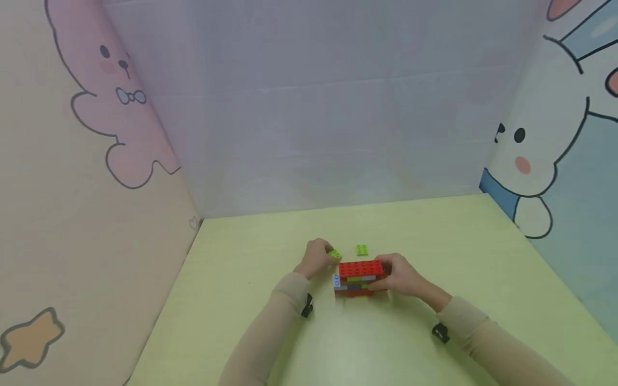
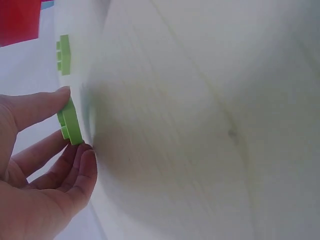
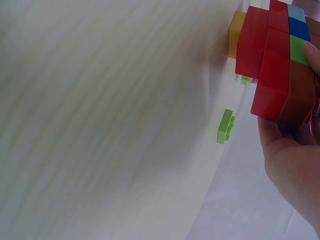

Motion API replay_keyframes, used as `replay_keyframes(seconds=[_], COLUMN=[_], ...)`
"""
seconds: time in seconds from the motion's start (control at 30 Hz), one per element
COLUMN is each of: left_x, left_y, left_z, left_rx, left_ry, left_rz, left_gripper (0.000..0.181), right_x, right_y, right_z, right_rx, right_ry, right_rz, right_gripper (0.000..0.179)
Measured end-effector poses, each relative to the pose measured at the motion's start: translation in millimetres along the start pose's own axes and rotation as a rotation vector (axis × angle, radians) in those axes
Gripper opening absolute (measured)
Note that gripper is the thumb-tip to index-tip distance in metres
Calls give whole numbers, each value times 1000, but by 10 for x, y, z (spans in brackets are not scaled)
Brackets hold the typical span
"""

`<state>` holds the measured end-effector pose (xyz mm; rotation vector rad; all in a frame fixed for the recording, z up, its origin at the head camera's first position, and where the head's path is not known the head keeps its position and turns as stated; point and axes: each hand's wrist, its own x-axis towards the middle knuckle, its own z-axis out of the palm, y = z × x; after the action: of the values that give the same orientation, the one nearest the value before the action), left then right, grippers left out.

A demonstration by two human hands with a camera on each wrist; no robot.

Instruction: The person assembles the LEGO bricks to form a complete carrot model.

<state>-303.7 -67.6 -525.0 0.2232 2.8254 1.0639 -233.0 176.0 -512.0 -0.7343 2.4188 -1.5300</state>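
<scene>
My left hand [image 1: 316, 257] pinches a small lime-green building brick [image 2: 73, 125] between thumb and fingertips, close over the table. A second lime-green brick [image 1: 362, 250] lies on the table just to the right of it and also shows in the right wrist view. My right hand [image 1: 404, 277] grips the right end of a stacked brick build [image 1: 360, 269], thumb in front and fingers behind. The build has a red studded top, with red, brown, blue, light blue and green bricks below and a yellow one [image 3: 236, 35] underneath. Whether it touches the table I cannot tell.
The pale yellow-green table [image 1: 232, 300] reaches back to a plain whitish wall sheet [image 1: 314, 118]. Side panels with cartoon animals stand at left and right. A small black device [image 1: 440, 333] sits at the right wrist, another [image 1: 307, 306] at the left.
</scene>
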Motion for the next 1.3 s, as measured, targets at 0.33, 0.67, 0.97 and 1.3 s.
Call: replay_keyframes(seconds=[0.33, 0.67, 0.97, 1.3], left_x=[-166, -358, -567, -713], left_y=[126, 253, 373, 522], left_z=[-243, -403, -561, -622], left_rx=[32, 35, -7, -65], left_ry=[8, 2, 25, -12], left_rz=[104, 261, 354, 370], left_gripper=[39, 39, 37, 37], right_x=[-3, 5, -33, -22], right_y=[-28, 20, -178, -106], right_z=[-4, -1, 8, 7], right_rx=[8, -16, -9, -19], right_ry=[-2, 0, -3, 2], right_rz=[9, -5, -14, 24], right_gripper=[30, 31, 29, 30])
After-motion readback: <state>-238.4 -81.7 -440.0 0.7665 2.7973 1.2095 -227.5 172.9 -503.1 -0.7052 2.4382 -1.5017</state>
